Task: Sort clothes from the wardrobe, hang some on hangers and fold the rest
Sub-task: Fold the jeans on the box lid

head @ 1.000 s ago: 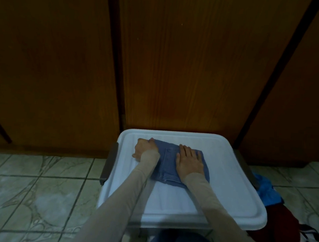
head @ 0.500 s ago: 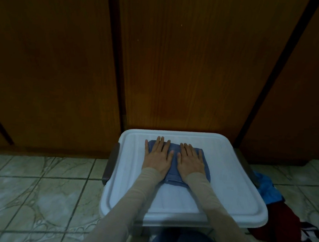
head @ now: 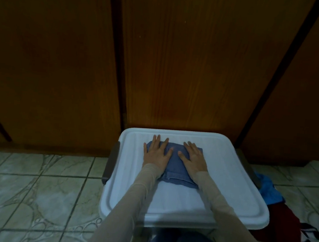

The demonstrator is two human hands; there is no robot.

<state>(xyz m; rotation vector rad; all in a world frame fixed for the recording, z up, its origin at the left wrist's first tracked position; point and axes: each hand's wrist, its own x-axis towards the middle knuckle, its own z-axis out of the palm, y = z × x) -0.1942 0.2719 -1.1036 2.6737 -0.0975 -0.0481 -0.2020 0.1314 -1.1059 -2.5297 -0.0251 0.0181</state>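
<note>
Pressing the folded denim piece (head: 174, 167) flat on the white bin lid (head: 226, 183), left hand (head: 157, 155) and right hand (head: 194, 159) both spread, gripping nothing; I reckon setting it aside comes next.

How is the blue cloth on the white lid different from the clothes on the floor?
The blue denim piece is folded flat on the white lid; the floor clothes lie loose in a heap. Both hands, left hand and right hand, press the denim piece; nothing touches the floor clothes. The denim piece is one colour; the heap mixes blue, dark red and stripes. Both are fabric.
</note>
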